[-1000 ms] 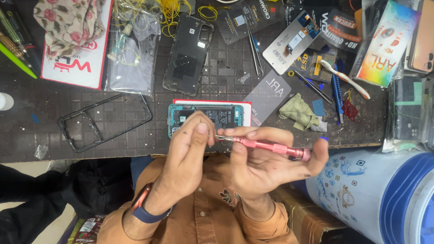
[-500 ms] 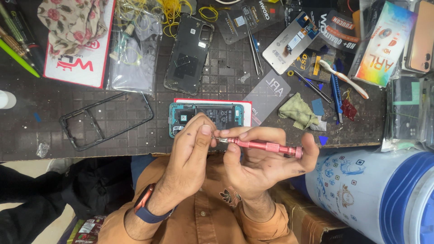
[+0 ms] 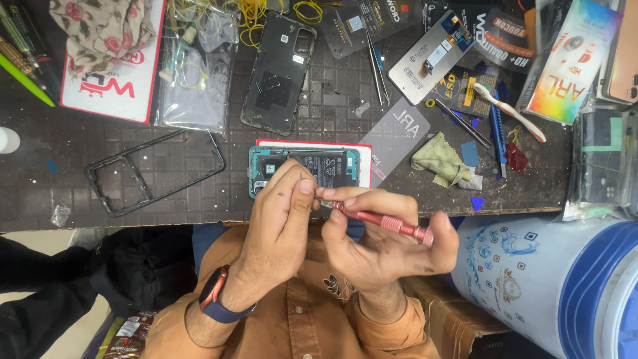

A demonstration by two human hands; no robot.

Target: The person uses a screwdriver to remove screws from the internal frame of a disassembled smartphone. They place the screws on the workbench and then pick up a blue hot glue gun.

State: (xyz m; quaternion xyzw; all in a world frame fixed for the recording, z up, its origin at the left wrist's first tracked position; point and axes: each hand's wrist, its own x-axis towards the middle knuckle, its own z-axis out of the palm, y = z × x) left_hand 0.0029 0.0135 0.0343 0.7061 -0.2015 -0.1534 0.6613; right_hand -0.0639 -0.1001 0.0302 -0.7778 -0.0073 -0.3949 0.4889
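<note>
Pink screwdriver (image 3: 385,221) gripped in my right hand (image 3: 379,246), left hand (image 3: 279,219) fingers pinched on its tip, just below the opened phone (image 3: 306,167) on the counter (image 3: 133,173); back cover (image 3: 279,70) already off above it, reassembly not yet done I'd judge.

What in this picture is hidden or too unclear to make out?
- Head view: the tip of the pink metal screwdriver is covered by the left hand fingertips.
- The opened teal-framed phone has its near edge hidden behind both hands; the right hand holds the screwdriver.
- The blue-and-white plastic drum is cut off by the right edge.
</note>
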